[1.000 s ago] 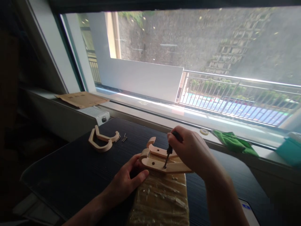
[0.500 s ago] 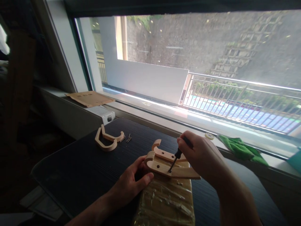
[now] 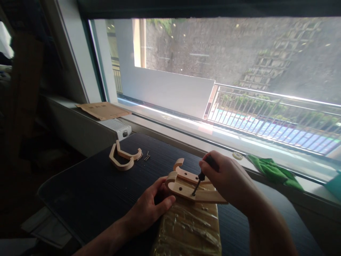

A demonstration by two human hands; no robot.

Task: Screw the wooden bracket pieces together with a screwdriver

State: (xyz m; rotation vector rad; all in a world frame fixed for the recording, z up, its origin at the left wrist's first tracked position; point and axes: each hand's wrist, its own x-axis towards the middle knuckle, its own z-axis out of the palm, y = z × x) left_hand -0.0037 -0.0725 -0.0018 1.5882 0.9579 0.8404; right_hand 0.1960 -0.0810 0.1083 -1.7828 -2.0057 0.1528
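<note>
**Head view: one screwdriver, four hooks**

We note the right hand (image 3: 226, 177) closed round one screwdriver (image 3: 198, 180), its tip on the nearer of two wooden hooks (image 3: 183, 191). These sit atop one wrapped block (image 3: 189, 227) at the table (image 3: 93, 192) near edge. The left hand (image 3: 149, 209) clasps their curved end. Two spare hooks (image 3: 122, 160) lie near the far-left corner.

No legible text anywhere. Cardboard sheet (image 3: 104, 110) on the sill carries a few small dark print marks, too blurred to read. White unit (image 3: 117, 127) beside it shows a round dial, marking unreadable.
</note>
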